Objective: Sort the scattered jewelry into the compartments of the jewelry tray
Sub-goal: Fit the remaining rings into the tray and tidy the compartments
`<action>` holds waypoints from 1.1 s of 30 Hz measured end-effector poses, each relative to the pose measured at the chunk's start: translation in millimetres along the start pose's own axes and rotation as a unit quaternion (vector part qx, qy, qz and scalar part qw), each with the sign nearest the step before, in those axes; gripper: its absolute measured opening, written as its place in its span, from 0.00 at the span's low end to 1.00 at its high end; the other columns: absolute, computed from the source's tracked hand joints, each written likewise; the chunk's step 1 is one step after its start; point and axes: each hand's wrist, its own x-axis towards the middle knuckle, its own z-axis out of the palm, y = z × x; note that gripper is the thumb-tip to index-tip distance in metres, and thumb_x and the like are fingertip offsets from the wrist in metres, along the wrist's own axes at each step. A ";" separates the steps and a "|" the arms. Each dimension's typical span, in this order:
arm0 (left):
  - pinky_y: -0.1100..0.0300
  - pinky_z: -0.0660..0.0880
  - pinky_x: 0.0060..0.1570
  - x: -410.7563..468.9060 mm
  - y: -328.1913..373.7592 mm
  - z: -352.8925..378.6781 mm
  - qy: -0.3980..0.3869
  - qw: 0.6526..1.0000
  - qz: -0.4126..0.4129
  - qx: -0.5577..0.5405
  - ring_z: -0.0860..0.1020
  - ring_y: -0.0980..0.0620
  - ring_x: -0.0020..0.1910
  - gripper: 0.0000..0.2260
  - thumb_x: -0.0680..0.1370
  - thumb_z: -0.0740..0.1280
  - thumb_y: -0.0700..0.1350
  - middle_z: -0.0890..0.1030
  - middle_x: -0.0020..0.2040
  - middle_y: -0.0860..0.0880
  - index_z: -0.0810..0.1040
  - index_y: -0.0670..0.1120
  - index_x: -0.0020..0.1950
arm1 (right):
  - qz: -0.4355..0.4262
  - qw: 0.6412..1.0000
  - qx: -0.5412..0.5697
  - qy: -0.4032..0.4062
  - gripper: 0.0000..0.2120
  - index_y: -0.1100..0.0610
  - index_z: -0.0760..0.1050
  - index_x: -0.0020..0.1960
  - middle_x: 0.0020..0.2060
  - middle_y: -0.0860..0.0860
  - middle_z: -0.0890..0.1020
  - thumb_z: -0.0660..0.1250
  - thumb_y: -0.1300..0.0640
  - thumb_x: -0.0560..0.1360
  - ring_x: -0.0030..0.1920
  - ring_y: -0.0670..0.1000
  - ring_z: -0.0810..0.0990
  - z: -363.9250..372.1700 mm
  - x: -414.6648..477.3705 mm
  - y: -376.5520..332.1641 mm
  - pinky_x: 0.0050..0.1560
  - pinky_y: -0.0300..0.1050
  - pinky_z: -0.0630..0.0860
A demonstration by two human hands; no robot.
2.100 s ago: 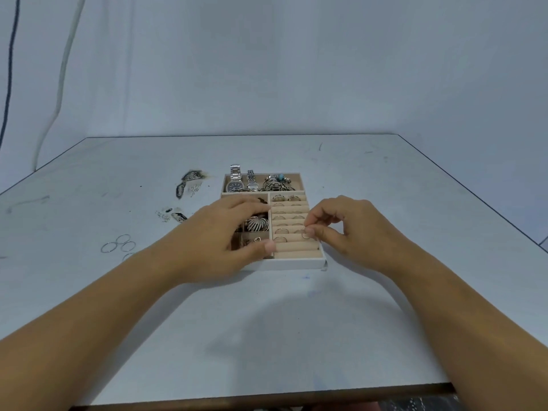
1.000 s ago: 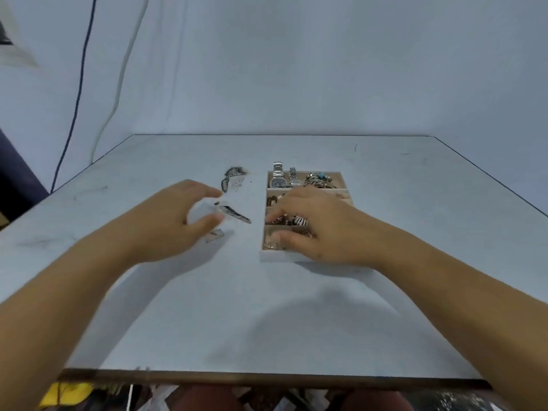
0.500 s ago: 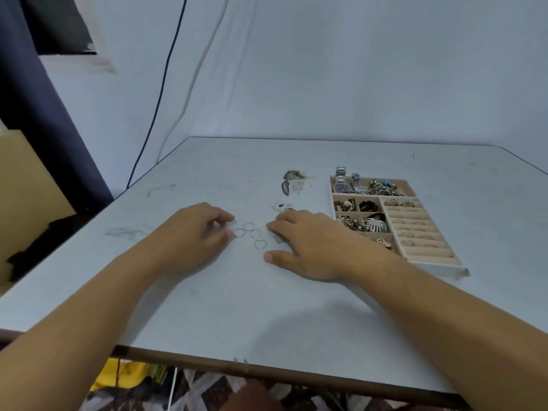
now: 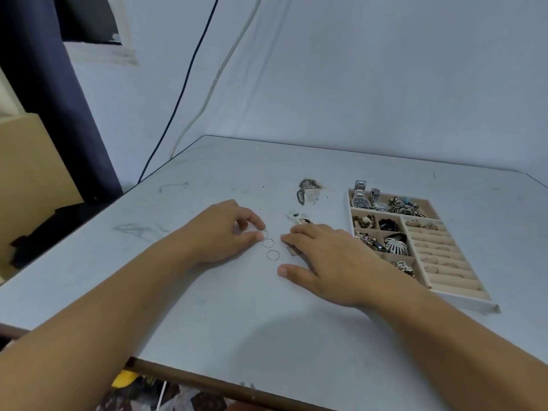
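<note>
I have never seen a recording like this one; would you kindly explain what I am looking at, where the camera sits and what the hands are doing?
There is no machine here. These are a person's two bare hands, and every picture comes from one wide-angle camera worn on the head, looking forward and down.

On the grey table lie three thin wire rings, with some loose jewelry pieces beyond them. On the right is a jewelry tray, which already holds a watch and other pieces.

The left hand has its thumb and forefinger at the farthest ring; I cannot tell whether it grips it. The right hand rests flat on the table and holds nothing.
</note>
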 end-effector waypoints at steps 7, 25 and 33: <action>0.66 0.71 0.41 18.1 9.7 -10.6 -0.101 0.994 -0.039 0.016 0.75 0.59 0.38 0.07 0.73 0.70 0.55 0.79 0.42 0.56 0.79 0.55 0.47 | 0.001 1.000 0.018 0.006 0.30 0.46 0.63 0.71 0.69 0.44 0.67 0.52 0.32 0.75 0.67 0.48 0.66 -0.4 0.5 1.3 0.64 0.47 0.66; 0.73 0.68 0.33 11.0 11.2 -15.2 -0.048 0.990 -0.028 -0.129 0.72 0.60 0.31 0.06 0.72 0.73 0.46 0.78 0.33 0.55 0.78 0.49 0.38 | 0.007 0.999 0.042 0.010 0.27 0.46 0.66 0.70 0.66 0.43 0.69 0.55 0.34 0.75 0.65 0.47 0.68 -3.4 0.4 1.6 0.63 0.48 0.67; 0.75 0.67 0.31 -23.9 1.8 -24.5 0.104 0.991 -0.075 -0.036 0.75 0.64 0.32 0.06 0.70 0.74 0.48 0.80 0.33 0.56 0.79 0.53 0.35 | 0.028 0.996 0.074 0.030 0.18 0.48 0.75 0.56 0.47 0.44 0.72 0.62 0.37 0.74 0.48 0.46 0.68 -13.9 13.9 -14.8 0.53 0.44 0.68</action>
